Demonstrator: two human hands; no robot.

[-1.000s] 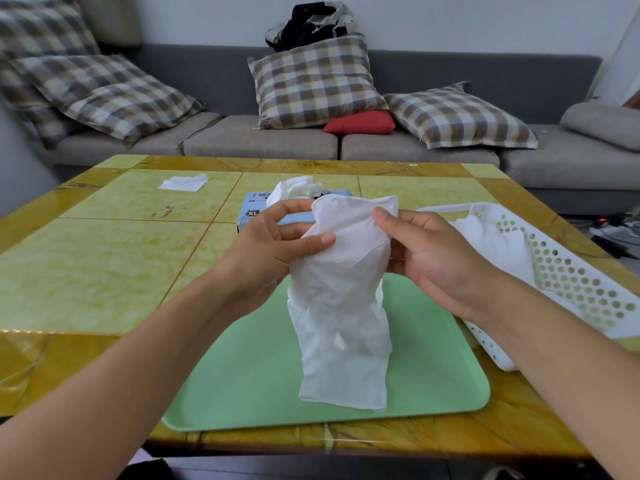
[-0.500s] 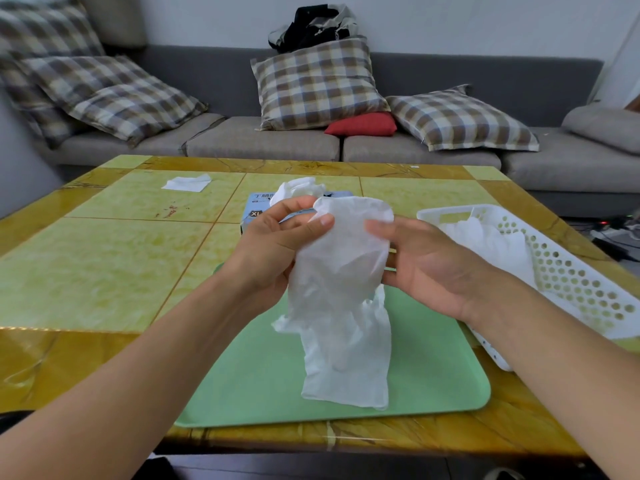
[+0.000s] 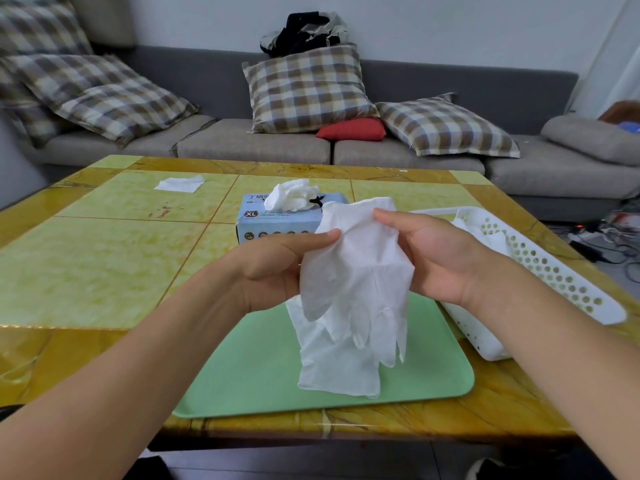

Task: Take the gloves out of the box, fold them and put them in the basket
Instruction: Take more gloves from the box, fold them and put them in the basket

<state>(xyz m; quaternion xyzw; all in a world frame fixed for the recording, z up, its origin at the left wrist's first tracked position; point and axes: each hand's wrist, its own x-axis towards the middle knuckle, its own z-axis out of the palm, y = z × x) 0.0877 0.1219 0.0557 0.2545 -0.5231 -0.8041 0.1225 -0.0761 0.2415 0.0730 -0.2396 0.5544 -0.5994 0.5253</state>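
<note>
Mid-fold: left hand (image 3: 273, 268) and right hand (image 3: 440, 258) both pinch the glove (image 3: 356, 289) cuff; next, lay it on the tray (image 3: 263, 372) and fold it.

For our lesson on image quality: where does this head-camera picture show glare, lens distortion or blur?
Head view: glare streaks the glossy table at its near left edge; the wide-angle lens bows the sofa back and table edges; the held glove and both hands look sharp, evenly lit, with soft shadows.

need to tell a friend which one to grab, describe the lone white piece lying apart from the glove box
On the yellow-green table, look at the far left, well left of the blue glove box. The small white piece lies flat there alone, on bare tabletop, unlike the gloves bunched in the box's opening.
</note>
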